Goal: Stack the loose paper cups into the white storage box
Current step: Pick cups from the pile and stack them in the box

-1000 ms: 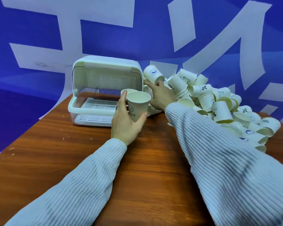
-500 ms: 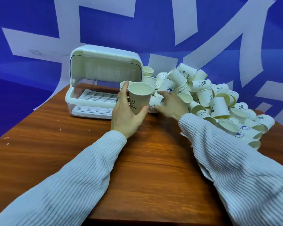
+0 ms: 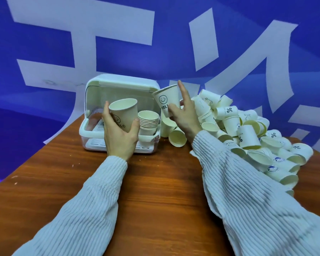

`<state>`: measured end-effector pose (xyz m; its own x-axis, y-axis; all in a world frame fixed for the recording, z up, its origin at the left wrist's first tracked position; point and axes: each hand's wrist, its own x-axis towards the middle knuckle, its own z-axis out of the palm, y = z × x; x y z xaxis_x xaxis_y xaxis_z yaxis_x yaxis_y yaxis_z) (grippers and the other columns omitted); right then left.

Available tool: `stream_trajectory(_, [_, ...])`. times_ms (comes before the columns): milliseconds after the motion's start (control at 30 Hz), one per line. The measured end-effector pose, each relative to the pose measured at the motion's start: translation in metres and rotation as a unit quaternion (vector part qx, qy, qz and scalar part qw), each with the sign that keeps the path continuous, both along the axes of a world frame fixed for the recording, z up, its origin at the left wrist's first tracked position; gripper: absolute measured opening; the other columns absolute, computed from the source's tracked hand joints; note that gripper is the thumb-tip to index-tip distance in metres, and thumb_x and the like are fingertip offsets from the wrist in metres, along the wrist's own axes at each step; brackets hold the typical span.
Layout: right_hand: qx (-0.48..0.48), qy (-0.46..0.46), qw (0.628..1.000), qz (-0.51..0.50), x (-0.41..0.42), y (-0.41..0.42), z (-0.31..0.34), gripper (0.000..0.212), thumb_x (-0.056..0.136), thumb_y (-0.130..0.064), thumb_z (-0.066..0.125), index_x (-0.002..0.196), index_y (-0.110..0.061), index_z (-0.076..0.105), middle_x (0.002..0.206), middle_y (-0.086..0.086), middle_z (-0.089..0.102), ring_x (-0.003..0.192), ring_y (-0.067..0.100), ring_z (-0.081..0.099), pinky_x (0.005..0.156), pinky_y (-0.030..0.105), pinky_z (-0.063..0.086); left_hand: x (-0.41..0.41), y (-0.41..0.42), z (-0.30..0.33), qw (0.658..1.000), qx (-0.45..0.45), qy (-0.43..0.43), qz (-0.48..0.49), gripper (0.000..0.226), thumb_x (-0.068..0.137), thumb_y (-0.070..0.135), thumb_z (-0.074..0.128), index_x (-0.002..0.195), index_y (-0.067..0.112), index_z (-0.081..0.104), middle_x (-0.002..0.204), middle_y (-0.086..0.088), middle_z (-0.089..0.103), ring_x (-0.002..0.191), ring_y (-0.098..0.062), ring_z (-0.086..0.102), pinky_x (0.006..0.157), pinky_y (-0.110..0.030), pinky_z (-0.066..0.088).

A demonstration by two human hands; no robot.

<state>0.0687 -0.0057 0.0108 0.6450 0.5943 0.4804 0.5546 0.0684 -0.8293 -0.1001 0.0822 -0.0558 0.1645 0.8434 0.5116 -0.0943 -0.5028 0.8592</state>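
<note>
The left hand hides part of the white plastic box on the wooden desk and grips a smooth upright cup before it, while the right hand pinches a tilted smiley cup above the heap, beside a nested stack in the box.

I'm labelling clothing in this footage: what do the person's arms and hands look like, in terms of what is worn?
Both arms wear long sleeves of a pale, whitish-blue ribbed knit, loose and thick, with cuffs that end at the wrists. The left hand and right hand are bare: no gloves. No rings, watch or bracelets show. The sleeves carry no print or logo.
</note>
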Motion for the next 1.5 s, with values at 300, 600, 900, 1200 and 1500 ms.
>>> stream_trajectory(300, [-0.021, -0.134, 0.990, 0.049, -0.015, 0.021, -0.009, 0.092, 0.090, -0.032, 0.064, 0.154, -0.063, 0.007, 0.136, 0.009, 0.048, 0.117, 0.019, 0.058, 0.104, 0.049, 0.052, 0.000, 0.005, -0.001, 0.997, 0.010, 0.045, -0.059, 0.093, 0.089, 0.030, 0.077, 0.159, 0.030, 0.016, 0.163, 0.001, 0.031, 0.147, -0.016, 0.032, 0.114, -0.028, 0.029])
stream_trajectory(600, [-0.091, -0.254, 0.963, -0.026, -0.009, 0.029, -0.008, 0.054, 0.085, -0.040, 0.073, 0.125, -0.026, 0.039, 0.123, 0.005, 0.055, 0.104, 0.025, 0.058, 0.085, 0.044, 0.052, -0.001, 0.008, -0.002, 0.998, 0.010, 0.051, -0.044, 0.095, 0.088, 0.034, 0.076, 0.160, 0.029, 0.013, 0.164, 0.002, 0.027, 0.149, -0.016, 0.029, 0.121, -0.042, 0.031])
stream_trajectory(900, [-0.202, -0.337, 0.919, -0.045, -0.008, 0.030, 0.001, 0.037, 0.095, -0.048, 0.058, 0.118, -0.020, 0.051, 0.119, 0.006, 0.055, 0.096, 0.029, 0.061, 0.084, 0.044, 0.053, -0.001, 0.005, -0.001, 0.997, 0.020, 0.066, -0.041, 0.095, 0.090, 0.031, 0.075, 0.160, 0.028, 0.013, 0.165, 0.002, 0.025, 0.150, -0.016, 0.027, 0.117, -0.030, 0.027])
stream_trajectory(1200, [-0.388, -0.397, 0.832, -0.017, -0.005, 0.031, -0.016, 0.056, 0.094, -0.069, 0.048, 0.116, -0.018, 0.048, 0.129, 0.012, 0.041, 0.112, 0.031, 0.053, 0.088, 0.044, 0.050, 0.000, 0.009, -0.005, 0.997, 0.023, 0.070, -0.030, 0.095, 0.088, 0.033, 0.075, 0.160, 0.027, 0.014, 0.162, 0.001, 0.029, 0.148, -0.018, 0.030, 0.119, -0.037, 0.031])
stream_trajectory(1500, [-0.358, -0.331, 0.873, 0.002, -0.007, 0.025, -0.012, 0.065, 0.092, -0.057, 0.060, 0.143, -0.023, 0.040, 0.146, 0.010, 0.046, 0.124, 0.034, 0.058, 0.098, 0.048, 0.050, 0.007, 0.005, 0.006, 0.997, 0.029, 0.061, -0.031, 0.095, 0.087, 0.034, 0.074, 0.160, 0.027, 0.013, 0.161, -0.003, 0.034, 0.146, -0.020, 0.034, 0.120, -0.044, 0.033])
